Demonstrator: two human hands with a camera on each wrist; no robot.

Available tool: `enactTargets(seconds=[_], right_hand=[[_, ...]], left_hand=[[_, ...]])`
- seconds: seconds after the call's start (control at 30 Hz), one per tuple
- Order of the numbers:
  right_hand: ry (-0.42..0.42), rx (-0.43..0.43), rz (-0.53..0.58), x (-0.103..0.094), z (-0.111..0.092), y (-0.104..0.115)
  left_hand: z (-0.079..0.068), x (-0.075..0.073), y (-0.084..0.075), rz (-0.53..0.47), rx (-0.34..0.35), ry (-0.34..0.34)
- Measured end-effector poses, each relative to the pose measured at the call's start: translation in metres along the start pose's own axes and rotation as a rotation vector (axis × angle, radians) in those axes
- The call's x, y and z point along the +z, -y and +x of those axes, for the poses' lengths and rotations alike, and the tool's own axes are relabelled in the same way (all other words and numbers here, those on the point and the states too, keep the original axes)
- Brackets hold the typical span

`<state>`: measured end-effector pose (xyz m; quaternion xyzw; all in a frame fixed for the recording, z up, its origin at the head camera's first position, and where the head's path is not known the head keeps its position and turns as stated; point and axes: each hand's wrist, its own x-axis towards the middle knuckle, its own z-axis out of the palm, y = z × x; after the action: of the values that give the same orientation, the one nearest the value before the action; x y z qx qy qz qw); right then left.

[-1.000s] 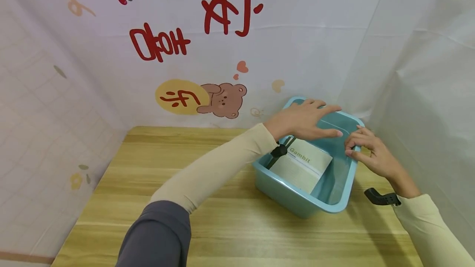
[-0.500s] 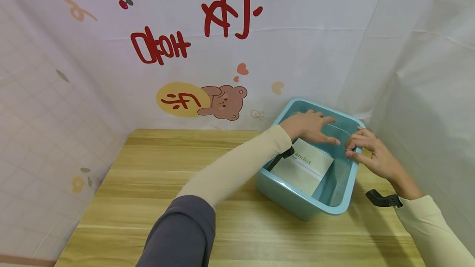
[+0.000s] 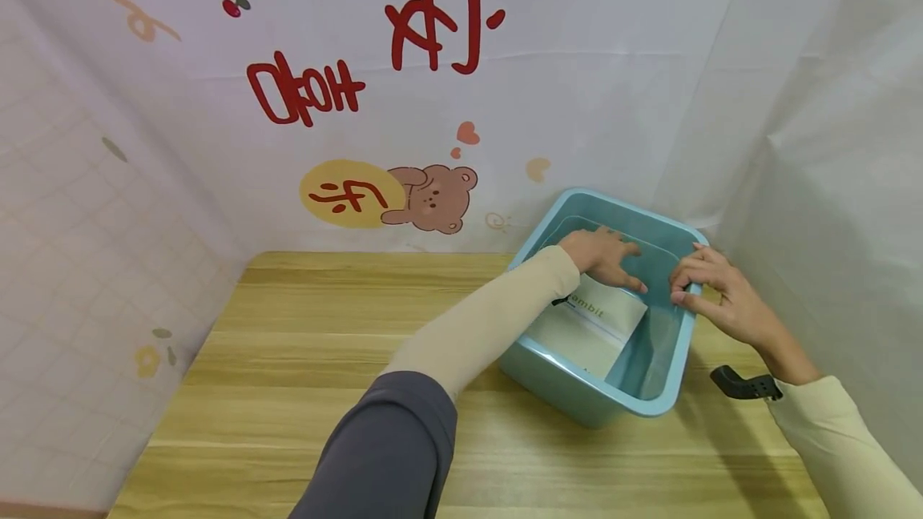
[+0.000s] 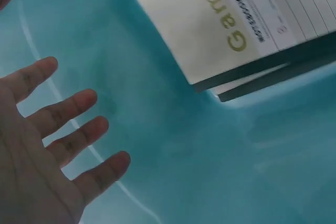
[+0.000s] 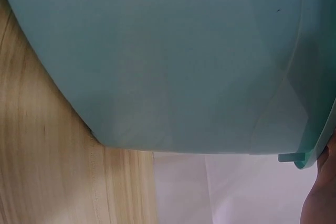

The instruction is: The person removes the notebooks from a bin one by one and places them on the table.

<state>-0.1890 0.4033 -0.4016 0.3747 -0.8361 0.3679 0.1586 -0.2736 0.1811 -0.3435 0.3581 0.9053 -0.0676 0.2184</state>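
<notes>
A light blue plastic basin (image 3: 551, 387) stands tilted on the table, and a pale book lettered "Gambit" (image 3: 587, 335) lies inside it. My left hand (image 3: 604, 259) reaches down into the basin past the book's far end, holding nothing. In the left wrist view its fingers (image 4: 65, 111) are spread, apart from the book (image 4: 220, 24), which shows a second dark edge under its cover. My right hand (image 3: 714, 287) grips the basin's right rim, thumb on the inner side. The right wrist view shows the basin's outer wall (image 5: 168, 66) and part of that hand (image 5: 320, 187).
The wooden table (image 3: 332, 327) extends left of the basin. Behind it hangs a white cloth (image 3: 598, 102) with red characters and a printed bear (image 3: 436, 199). More white sheeting (image 3: 836, 207) stands close beyond the right hand.
My left hand has moved from above the basin's far rim down and right into the basin, its forearm following across the near left rim. My right hand stays on the rim; the book lies still.
</notes>
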Motion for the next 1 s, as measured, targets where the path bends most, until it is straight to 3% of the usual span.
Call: enactTargets(seconds=[0.17,0.43,0.73,1.0], right_hand=[[-0.005,-0.005,-0.001,0.0,0.001,-0.001],[-0.028,-0.028,-0.003,0.002,0.001,-0.002],[-0.045,-0.017,-0.004,0.003,0.002,-0.002],[-0.042,-0.016,-0.006,0.003,0.001,-0.001]], left_hand=[[0.012,0.007,-0.002,0.006,0.01,0.013],[0.028,0.019,-0.009,-0.002,-0.008,0.093],[0.034,0.033,-0.02,0.071,-0.014,0.182],[0.033,0.052,-0.018,0.046,-0.007,0.085]])
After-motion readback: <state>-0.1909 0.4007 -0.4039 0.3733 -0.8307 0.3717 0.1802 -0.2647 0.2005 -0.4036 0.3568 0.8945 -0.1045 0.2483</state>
